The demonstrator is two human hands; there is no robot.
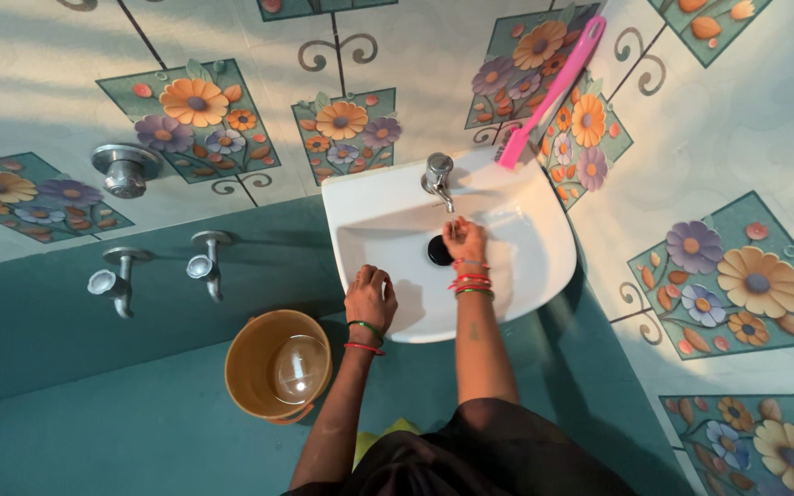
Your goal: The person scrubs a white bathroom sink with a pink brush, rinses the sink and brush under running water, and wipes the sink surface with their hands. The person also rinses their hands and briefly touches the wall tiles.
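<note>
My left hand (369, 296) grips the white sink's (526, 266) front rim; my right hand (464, 241), fingers curled and holding nothing, hovers beneath the tap (437, 176) beside the drain (438, 250).

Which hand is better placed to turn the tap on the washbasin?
The right hand. It is inside the washbasin, just below the tap. The left hand rests on the front rim, farther away.

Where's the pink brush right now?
In the head view, the pink brush leans against the flowered wall tiles, bristles down on the back right corner of the white sink, right of the tap.
</note>
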